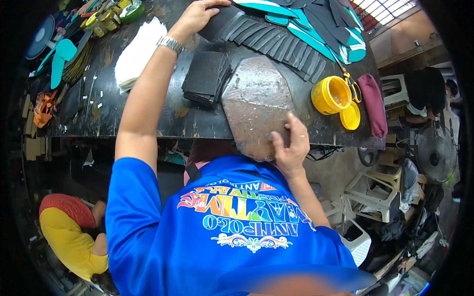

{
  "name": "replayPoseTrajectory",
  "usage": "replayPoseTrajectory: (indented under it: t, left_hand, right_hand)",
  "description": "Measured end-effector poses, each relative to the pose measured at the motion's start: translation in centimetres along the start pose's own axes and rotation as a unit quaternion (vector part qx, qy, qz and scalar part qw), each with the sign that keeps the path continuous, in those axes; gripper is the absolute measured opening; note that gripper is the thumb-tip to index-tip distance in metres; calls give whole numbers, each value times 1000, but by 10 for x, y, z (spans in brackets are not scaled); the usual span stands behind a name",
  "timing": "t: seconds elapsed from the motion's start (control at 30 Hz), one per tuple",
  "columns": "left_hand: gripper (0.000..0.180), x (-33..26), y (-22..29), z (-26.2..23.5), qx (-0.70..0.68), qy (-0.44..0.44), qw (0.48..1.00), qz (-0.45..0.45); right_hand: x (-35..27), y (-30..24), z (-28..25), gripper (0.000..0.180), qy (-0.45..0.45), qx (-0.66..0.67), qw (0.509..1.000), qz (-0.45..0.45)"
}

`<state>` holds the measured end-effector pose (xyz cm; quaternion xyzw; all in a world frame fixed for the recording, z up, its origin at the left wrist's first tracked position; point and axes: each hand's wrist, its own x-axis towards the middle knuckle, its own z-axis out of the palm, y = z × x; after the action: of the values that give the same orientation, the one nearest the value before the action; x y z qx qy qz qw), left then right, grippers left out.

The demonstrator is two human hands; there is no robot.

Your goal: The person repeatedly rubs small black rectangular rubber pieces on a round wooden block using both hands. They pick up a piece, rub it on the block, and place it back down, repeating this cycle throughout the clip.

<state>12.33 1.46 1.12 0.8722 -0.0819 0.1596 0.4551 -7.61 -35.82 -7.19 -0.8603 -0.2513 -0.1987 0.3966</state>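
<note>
My left hand [200,17] reaches to the far edge of the table, its fingers stretched out over the far left end of a fanned row of black strips [276,43]. Its fingertips reach the top of the picture. My right hand [292,145] is at the near right edge of a worn, angular brown board [256,98], fingers apart and holding nothing. The board overhangs the table's front edge. Left of it sits a stack of black rectangular pieces [207,76].
A yellow tub [330,96] of brownish paste stands on the right, with its yellow lid [350,116], yellow-handled scissors [353,86] and a maroon roll [372,104] beside it. White sheets [140,54] lie left. Teal and black pieces [316,29] are piled at the back. Another person [74,237] is lower left.
</note>
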Motion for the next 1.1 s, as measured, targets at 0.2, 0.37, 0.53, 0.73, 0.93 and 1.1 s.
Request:
replayPoseTrajectory:
  t: [0.2,0.37,0.53,0.73,0.93,1.1]
  left_hand:
    - [35,50,-93,28,16,-12,993,-114]
    - [34,66,-119,57,80,-28,989,-121]
    - [33,56,-110,45,296,-2,951,87]
    - [49,-34,-38,-23,238,-129,962,25]
    - [43,-118,-21,-25,97,-79,987,-98]
    - [35,-131,-19,-7,76,-19,991,-107]
  right_hand:
    - [-2,3,3,63,-5,-41,999,-8]
    - [1,2,3,63,-13,-41,999,-9]
    - [5,-3,3,63,-3,-32,999,1]
    - [31,9,-51,33,-23,167,983,71]
    - [127,81,-130,50,-135,-152,977,59]
    - [171,102,-123,76,-222,-368,902,42]
